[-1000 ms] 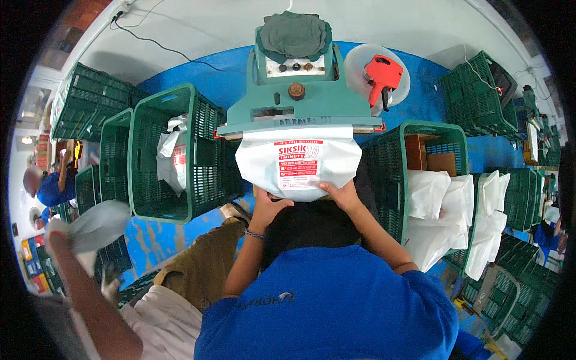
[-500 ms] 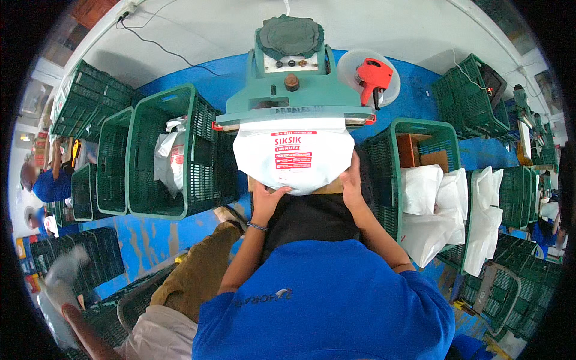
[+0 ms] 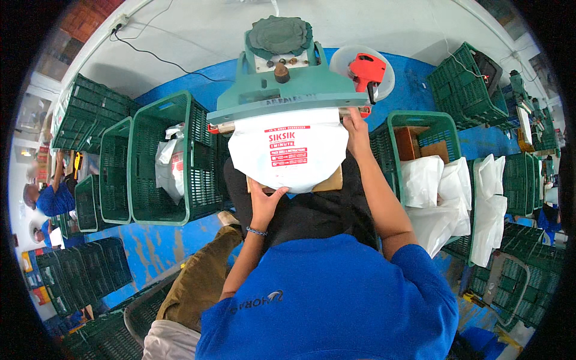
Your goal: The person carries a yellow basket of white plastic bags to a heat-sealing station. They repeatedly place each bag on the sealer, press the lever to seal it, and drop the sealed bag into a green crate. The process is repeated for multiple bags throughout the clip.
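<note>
A white plastic bag with red print (image 3: 289,156) lies with its top edge under the bar of a green bag sealer (image 3: 264,84). My left hand (image 3: 264,203) grips the bag's lower left edge, thumb on top and fingers underneath. At the bag's upper right corner, close to the end of the sealer bar, my right hand (image 3: 358,135) has its fingers closed on the edge. A brown board (image 3: 330,183) shows beneath the bag, above my lap. A dark grey cloth (image 3: 281,36) rests on top of the sealer.
On the left, a green crate (image 3: 159,204) holds filled white bags. Another crate (image 3: 450,135) on the right holds cardboard and several white bags hanging over its side. A red label gun (image 3: 367,69) sits on a round white lid. Another person's leg (image 3: 198,276) is close at my left.
My right hand has moved from the bag's lower right edge up to its top right corner beside the sealer bar. My left hand keeps its hold. The view has shifted slightly.
</note>
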Demonstrator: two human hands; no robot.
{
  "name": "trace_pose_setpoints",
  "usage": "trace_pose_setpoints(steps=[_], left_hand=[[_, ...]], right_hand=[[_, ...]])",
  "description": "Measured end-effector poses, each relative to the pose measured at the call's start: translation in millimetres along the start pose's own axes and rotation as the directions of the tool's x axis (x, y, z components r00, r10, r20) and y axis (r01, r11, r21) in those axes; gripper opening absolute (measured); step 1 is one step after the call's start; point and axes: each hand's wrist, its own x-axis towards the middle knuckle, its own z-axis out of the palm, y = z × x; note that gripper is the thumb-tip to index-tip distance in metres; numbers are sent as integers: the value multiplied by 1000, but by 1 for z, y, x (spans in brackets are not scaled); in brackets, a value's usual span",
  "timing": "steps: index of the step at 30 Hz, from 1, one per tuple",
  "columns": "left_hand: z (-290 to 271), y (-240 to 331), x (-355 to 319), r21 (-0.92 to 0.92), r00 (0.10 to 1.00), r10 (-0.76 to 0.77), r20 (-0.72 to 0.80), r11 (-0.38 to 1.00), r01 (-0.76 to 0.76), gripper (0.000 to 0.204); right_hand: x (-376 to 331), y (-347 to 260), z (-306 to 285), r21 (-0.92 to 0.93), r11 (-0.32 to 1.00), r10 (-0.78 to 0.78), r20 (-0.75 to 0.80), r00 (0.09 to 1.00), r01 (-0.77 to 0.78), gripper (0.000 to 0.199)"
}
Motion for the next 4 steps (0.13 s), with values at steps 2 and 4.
trace_pose_setpoints(steps=[2, 4], left_hand=[[-2, 4, 0, -75, 997, -70, 36, 995, 72, 82], [-4, 6, -1, -146, 983, -154, 99, 975, 168, 84]], right_hand=[[14, 14, 0, 39, 993, 107, 79, 991, -111, 30], [16, 30, -1, 176, 900, 364, 201, 909, -399, 32]])
